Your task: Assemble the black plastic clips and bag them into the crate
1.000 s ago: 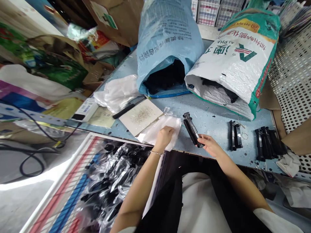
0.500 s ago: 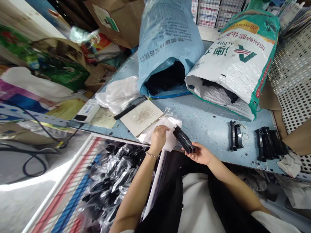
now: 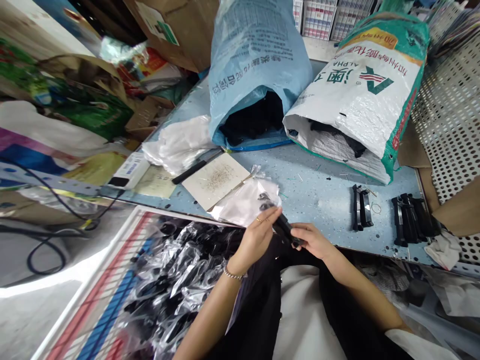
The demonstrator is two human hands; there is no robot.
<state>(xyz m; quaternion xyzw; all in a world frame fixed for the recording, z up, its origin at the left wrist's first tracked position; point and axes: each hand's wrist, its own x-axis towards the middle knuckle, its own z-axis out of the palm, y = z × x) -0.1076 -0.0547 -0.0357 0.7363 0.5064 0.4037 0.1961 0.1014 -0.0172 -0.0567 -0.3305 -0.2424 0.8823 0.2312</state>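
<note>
A black plastic part (image 3: pixel 282 226), long and narrow, is held tilted at the table's front edge; it may be more than one piece lying together. My right hand (image 3: pixel 313 241) grips its near end between thumb and fingers. My left hand (image 3: pixel 259 236) is closed over its far half from the left, fingers pressed on top. The far tip looks greyish, as if seen through clear film. Under and beyond it lie thin clear plastic bags (image 3: pixel 240 202), stacked on the table. Whether my left fingers also pinch a bag is hidden.
A blue sack (image 3: pixel 258 65) and a white-green sack (image 3: pixel 360 95) lie open, dark parts inside. More black parts (image 3: pixel 410 220) rest at right. A crate (image 3: pixel 90 295) of bagged black parts stands below left. A card (image 3: pixel 217 180) and black-handled tool (image 3: pixel 189 171) lie left.
My left hand has moved right and down from the clear bags onto the black part and closed over it. The part's far end is now covered by my left fingers.
</note>
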